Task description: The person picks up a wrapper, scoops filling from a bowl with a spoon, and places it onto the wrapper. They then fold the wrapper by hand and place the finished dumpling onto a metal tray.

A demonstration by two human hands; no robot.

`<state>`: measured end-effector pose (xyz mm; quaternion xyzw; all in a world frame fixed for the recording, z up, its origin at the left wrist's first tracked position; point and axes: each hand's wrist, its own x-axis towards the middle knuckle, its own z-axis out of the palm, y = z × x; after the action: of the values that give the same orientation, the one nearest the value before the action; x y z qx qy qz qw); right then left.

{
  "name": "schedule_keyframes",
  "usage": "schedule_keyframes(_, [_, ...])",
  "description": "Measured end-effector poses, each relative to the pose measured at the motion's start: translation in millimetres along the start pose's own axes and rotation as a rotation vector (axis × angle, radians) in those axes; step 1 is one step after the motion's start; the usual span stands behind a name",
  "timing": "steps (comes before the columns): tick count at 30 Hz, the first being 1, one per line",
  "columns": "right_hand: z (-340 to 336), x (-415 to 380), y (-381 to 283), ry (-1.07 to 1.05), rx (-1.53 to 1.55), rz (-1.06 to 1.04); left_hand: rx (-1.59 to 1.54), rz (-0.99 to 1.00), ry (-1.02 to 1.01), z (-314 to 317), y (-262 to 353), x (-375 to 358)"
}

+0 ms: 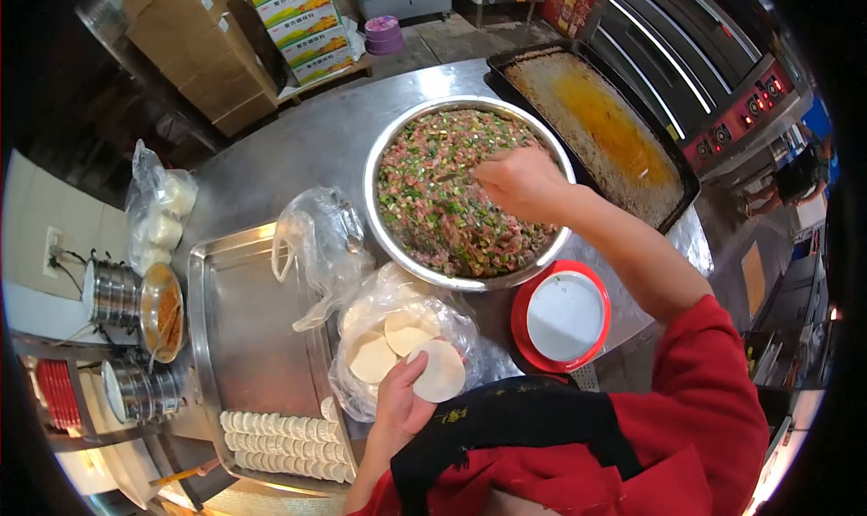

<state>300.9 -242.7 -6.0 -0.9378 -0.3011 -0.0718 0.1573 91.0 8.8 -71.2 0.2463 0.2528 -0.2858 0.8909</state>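
In my left hand point(402, 406) I hold one round dumpling wrapper point(441, 371), thumb on its face, beside an open plastic bag point(456, 313) with more wrappers point(373, 357) in it. My right hand point(524, 184) is closed over the big steel bowl point(372, 184), gripping a small filling spatula point(449, 176) whose narrow tip is at the filling. Most of that tool is hidden by my fingers. The filling point(452, 218) is minced meat with chopped greens. Rows of formed dumplings point(287, 446) lie at the near end of a metal tray point(257, 335).
A red-rimmed white bowl point(566, 316) stands right of the wrappers. An oily black baking pan point(623, 137) lies at the back right, near an oven point(673, 46). Bagged white rounds point(167, 213) and a dish of orange-brown seasoning point(169, 313) are at the left.
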Motion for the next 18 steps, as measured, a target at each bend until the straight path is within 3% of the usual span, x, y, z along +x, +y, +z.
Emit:
schedule_keyframes(4, [43,45,6,-0.052,-0.159,-0.011,-0.044,0.04,0.024,0,7,-6])
schedule_keyframes(6, [47,44,6,-0.329,-0.143,0.039,-0.009,0.105,0.049,-5,9,-8])
schedule_keyframes(10, [37,9,4,-0.425,0.0,-0.052,-0.022,0.105,0.047,-5,9,-4])
schedule_keyframes(18, [24,-71,-34,-0.352,-0.046,-0.247,-0.006,-0.039,-0.006,8,-1,6])
